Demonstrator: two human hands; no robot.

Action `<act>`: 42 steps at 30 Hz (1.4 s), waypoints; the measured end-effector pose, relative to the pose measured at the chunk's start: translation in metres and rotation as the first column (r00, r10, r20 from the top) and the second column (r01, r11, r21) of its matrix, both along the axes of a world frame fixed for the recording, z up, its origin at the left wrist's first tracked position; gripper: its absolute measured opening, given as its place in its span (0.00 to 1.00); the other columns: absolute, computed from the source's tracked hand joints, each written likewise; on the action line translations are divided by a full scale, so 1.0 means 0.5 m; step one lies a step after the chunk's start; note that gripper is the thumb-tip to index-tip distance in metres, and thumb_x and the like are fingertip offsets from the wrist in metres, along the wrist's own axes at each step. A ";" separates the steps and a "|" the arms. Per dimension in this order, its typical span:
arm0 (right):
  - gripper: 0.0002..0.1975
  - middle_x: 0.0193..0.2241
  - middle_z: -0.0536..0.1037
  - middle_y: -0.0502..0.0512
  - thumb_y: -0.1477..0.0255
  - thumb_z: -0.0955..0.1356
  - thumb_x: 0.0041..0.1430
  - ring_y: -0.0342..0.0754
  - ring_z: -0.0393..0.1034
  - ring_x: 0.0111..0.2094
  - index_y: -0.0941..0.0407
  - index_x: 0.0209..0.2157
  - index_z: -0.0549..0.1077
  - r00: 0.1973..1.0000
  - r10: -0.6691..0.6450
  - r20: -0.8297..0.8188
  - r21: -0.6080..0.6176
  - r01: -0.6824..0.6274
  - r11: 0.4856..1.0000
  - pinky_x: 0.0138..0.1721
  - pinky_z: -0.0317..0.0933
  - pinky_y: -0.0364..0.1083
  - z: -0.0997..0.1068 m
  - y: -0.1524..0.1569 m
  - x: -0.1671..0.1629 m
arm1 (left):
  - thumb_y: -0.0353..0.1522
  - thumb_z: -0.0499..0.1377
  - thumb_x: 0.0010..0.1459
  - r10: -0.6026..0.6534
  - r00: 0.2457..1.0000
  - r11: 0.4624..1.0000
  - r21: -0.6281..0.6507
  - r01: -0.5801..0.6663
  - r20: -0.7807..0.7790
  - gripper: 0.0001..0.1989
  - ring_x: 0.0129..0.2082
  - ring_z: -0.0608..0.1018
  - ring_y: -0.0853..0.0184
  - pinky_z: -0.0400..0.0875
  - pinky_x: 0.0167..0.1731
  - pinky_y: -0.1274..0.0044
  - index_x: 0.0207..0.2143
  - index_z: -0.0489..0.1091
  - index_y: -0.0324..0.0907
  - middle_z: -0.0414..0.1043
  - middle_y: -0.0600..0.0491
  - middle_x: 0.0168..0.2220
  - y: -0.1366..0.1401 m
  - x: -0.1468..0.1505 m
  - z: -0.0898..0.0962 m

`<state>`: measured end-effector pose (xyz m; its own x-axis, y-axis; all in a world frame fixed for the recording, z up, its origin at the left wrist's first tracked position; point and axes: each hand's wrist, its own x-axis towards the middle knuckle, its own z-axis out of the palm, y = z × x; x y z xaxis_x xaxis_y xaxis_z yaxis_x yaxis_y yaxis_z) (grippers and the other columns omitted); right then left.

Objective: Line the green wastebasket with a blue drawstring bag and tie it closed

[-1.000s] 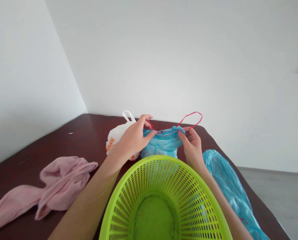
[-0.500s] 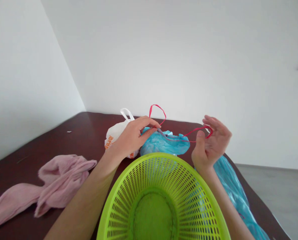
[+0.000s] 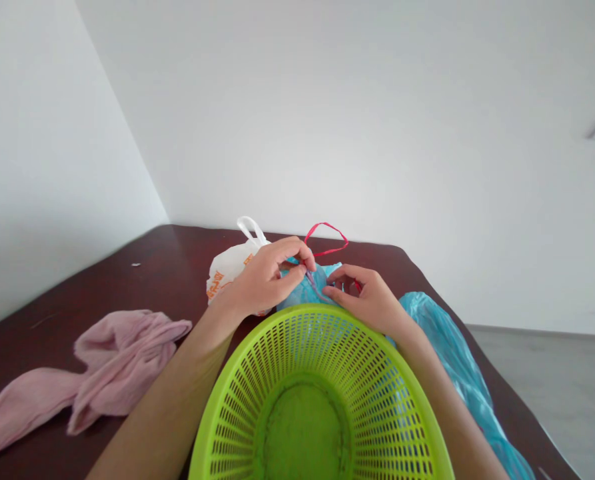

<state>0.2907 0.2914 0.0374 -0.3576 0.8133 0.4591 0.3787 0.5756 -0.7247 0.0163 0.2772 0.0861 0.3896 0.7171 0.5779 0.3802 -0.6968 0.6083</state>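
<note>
Beyond the green basket, my left hand (image 3: 280, 273) pinches the gathered rim of a blue plastic bag (image 3: 300, 293). My right hand (image 3: 364, 293) is closed on the same bag's edge, a little to the right, with a bit of red string between its fingers. A loop of red drawstring (image 3: 330, 252) stands up from the bag behind both hands. The green slotted plastic basket (image 3: 304, 427) sits between my forearms, with nothing inside. Its far rim hides the lower part of the bag.
A white plastic bag (image 3: 227, 267) with orange print stands behind my left hand. A crumpled pink cloth (image 3: 122, 360) lies on the dark red table (image 3: 187, 253) at left. Another length of blue plastic (image 3: 452, 353) lies along the right edge. White walls rise behind.
My right hand has let the stretched red string slacken and come left and down to the bag's edge, its fingers closing. My left hand keeps its pinch. The red loop leans further right.
</note>
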 end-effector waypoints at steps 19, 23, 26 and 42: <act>0.20 0.42 0.87 0.54 0.52 0.80 0.66 0.50 0.77 0.35 0.51 0.50 0.81 0.982 -0.019 -0.186 -0.268 -0.032 0.963 0.37 0.71 0.50 -0.103 0.079 -0.036 | 0.29 0.68 0.61 -0.021 0.957 0.996 -0.075 0.044 0.289 0.09 0.38 0.74 0.66 0.71 0.41 0.72 0.42 0.72 0.46 0.74 0.57 0.39 0.046 0.001 -0.029; 0.17 0.30 0.80 0.49 0.54 0.80 0.63 0.48 0.72 0.29 0.51 0.37 0.79 0.985 0.056 -0.166 -0.317 -0.107 0.943 0.34 0.67 0.49 -0.129 0.094 -0.049 | 0.29 0.69 0.60 -0.034 0.937 0.988 -0.127 0.083 0.347 0.10 0.36 0.72 0.67 0.69 0.38 0.73 0.42 0.72 0.46 0.72 0.57 0.38 0.043 -0.001 -0.027; 0.17 0.29 0.80 0.49 0.53 0.79 0.63 0.49 0.75 0.31 0.51 0.35 0.79 0.961 -0.051 -0.270 -0.283 -0.029 0.959 0.36 0.71 0.50 -0.120 0.104 -0.027 | 0.29 0.70 0.59 0.000 0.929 0.987 -0.151 0.060 0.369 0.10 0.36 0.72 0.67 0.68 0.37 0.73 0.42 0.73 0.46 0.72 0.57 0.38 0.047 -0.005 -0.028; 0.11 0.42 0.91 0.55 0.64 0.69 0.86 0.51 0.89 0.43 0.51 0.52 0.84 0.948 0.117 -0.296 0.182 -0.064 0.981 0.51 0.83 0.54 0.016 -0.019 0.005 | 0.32 0.75 0.60 -0.043 0.871 0.936 -0.285 0.207 0.490 0.13 0.36 0.76 0.69 0.74 0.37 0.76 0.41 0.74 0.45 0.73 0.57 0.39 0.027 0.017 -0.022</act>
<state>0.2933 0.2820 0.0451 -0.2481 0.6858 0.6842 0.0962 0.7202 -0.6870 0.0248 0.2907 0.0753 0.2295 0.8561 0.4630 -0.0848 -0.4563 0.8858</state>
